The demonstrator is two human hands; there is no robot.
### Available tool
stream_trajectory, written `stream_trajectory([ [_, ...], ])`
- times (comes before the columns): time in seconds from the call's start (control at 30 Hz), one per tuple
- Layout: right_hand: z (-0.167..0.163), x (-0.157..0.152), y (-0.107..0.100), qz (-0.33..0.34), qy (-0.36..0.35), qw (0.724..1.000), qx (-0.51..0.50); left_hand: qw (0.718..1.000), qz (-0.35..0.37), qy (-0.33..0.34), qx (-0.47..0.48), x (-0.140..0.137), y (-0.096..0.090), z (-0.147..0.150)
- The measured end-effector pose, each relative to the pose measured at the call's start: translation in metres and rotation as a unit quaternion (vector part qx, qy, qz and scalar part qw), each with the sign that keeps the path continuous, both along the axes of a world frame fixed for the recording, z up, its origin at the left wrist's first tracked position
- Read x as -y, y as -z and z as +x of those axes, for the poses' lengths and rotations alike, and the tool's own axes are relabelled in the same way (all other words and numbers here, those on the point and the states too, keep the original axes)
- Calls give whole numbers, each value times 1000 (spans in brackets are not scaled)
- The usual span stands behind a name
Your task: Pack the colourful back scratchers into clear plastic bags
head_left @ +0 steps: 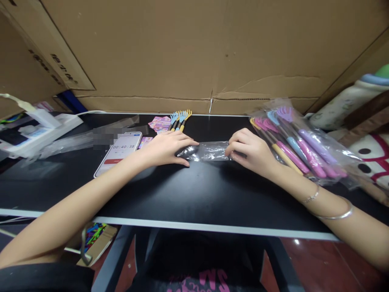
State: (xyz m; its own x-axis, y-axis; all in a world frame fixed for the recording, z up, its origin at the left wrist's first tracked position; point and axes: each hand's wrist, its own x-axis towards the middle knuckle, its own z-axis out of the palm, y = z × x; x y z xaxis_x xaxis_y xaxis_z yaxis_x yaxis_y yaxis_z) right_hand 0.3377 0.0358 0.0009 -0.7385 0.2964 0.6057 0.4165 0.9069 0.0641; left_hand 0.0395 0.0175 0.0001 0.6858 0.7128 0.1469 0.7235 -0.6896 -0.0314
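A clear plastic bag (209, 151) lies flat on the black table (182, 194), stretched between my two hands. My left hand (165, 148) rests palm down on the bag's left end, fingers spread. My right hand (251, 151) pinches the bag's right end with curled fingers. Behind my left hand lie three small claw-shaped scratchers (180, 119) with blue and yellow heads. Beside my right hand sits a pile of bagged scratchers (299, 146) with pink, blue, purple and yellow handles.
A phone (121, 151) showing a timer lies left of my left hand. Pink paper cards (159, 123) and loose clear bags (75, 140) sit further back. A white power strip (45, 123) is at far left. Cardboard (197, 52) walls the rear; plush toys (370, 154) stand right.
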Motion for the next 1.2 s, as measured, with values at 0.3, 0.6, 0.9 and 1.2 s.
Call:
stream_trajectory([
  [0.3, -1, 0, 0, -3, 25, 999, -19, 999, -12, -44, 18, 6, -1, 8],
  [0.6, 2, -2, -2, 1, 31, 999, -14, 997, -47, -46, 41, 5, -2, 8],
  [0.9, 0, 3, -1, 44, 38, 998, -28, 989, -84, -19, 117, 13, -1, 27],
  [1.2, 2, 6, -5, 91, 33, 995, -9, 977, -119, -25, 173, 18, -9, 28],
])
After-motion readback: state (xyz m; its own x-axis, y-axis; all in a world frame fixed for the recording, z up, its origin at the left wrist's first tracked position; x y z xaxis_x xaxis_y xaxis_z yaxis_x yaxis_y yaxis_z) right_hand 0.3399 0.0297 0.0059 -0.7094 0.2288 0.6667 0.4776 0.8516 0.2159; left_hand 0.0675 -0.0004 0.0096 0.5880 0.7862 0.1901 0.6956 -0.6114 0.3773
